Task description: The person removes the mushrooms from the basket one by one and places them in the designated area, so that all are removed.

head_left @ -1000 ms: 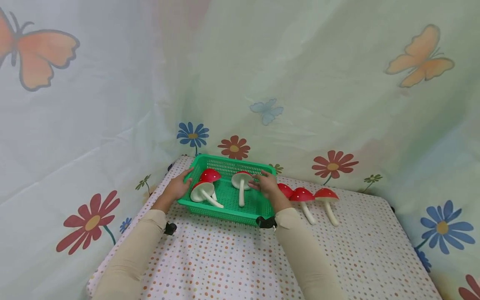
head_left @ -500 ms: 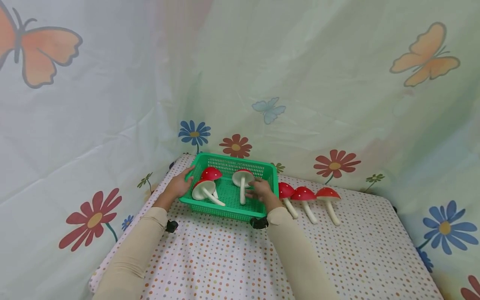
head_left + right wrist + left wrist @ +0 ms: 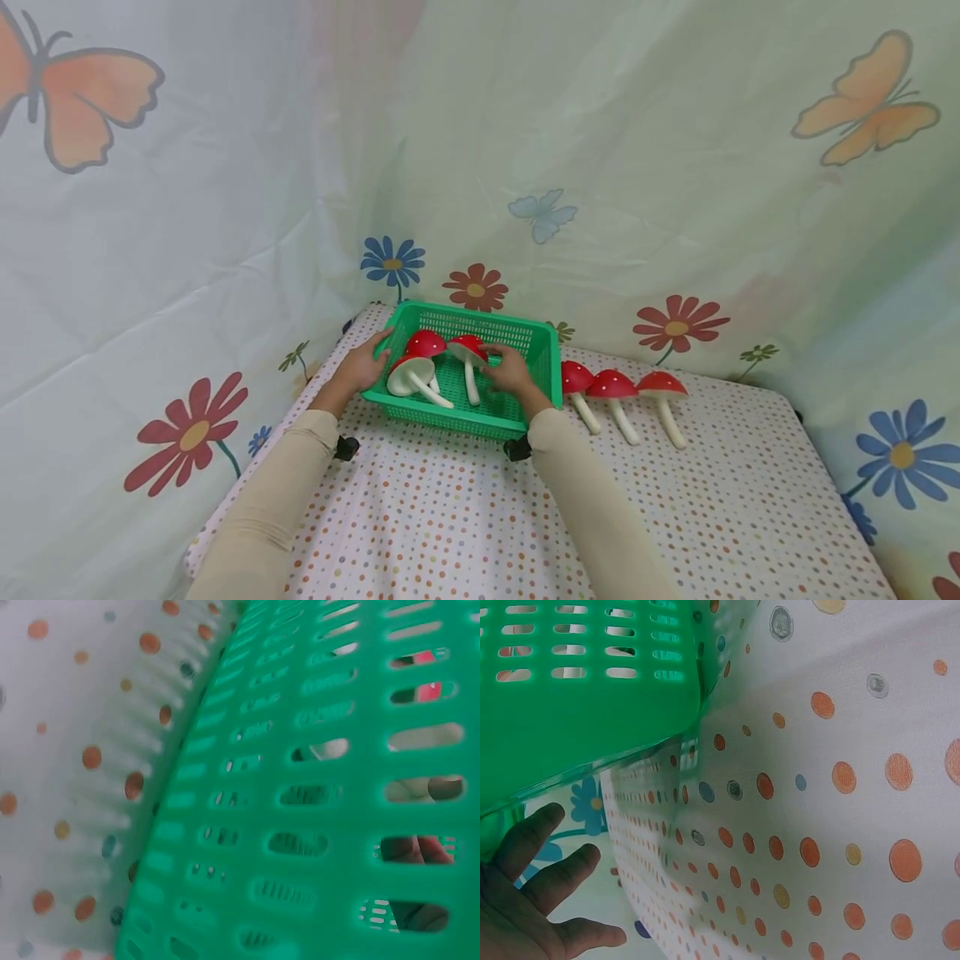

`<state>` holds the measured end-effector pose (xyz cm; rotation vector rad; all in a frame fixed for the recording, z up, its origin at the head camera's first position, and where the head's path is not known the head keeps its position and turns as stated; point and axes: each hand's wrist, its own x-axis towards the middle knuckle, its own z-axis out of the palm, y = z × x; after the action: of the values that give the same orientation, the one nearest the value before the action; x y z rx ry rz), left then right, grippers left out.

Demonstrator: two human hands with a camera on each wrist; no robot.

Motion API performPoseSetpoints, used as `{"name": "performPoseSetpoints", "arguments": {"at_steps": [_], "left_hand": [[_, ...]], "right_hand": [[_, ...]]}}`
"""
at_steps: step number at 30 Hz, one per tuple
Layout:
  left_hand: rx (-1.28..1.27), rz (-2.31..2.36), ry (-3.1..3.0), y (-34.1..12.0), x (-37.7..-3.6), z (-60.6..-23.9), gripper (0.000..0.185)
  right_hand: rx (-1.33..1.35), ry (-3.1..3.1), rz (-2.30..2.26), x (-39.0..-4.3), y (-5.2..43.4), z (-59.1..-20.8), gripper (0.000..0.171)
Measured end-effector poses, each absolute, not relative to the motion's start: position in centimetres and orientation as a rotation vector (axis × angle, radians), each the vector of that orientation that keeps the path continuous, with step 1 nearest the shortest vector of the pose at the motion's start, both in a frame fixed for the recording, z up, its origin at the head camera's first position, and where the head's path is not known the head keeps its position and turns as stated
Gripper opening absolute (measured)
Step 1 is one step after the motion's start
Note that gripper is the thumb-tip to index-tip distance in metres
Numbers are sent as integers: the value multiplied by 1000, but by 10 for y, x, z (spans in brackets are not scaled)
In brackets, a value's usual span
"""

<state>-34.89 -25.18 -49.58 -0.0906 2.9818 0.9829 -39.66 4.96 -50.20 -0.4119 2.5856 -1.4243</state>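
Since the earlier frame, the right hand [image 3: 508, 372] has slid toward 9 o'clock inside the green basket [image 3: 480, 321], tipping the middle mushroom [image 3: 467, 354] it grips; the left hand [image 3: 365, 367] rests with relaxed fingers on the basket's 9 o'clock rim, beside 2 mushrooms [image 3: 414, 369] lying within; at 3 o'clock of the basket, 3 mushrooms [image 3: 615, 392] lie in a row on the dotted cloth [image 3: 712, 500].

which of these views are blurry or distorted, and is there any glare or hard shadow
Head view: sharp at centre, wide-angle bending at the edges, soft even light, no glare, faint shadow under the green basket. Left wrist view: basket wall and dotted cloth close but fairly crisp, the left hand dim. Right wrist view: basket mesh fills the frame, soft and smeared.
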Motion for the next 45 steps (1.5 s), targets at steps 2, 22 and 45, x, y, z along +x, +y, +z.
{"name": "performPoseSetpoints", "arguments": {"at_steps": [2, 22, 45], "left_hand": [[-89, 990, 2980, -252, -349, -496, 54], [-63, 964, 2993, -251, -355, -494, 54], [-104, 970, 2971, -252, -351, -494, 55]], "right_hand": [[-405, 2622, -1396, -396, 46, -499, 41], [-246, 3012, -1193, -400, 39, -502, 21], [-342, 3072, -1523, -393, 49, -484, 18]]}}
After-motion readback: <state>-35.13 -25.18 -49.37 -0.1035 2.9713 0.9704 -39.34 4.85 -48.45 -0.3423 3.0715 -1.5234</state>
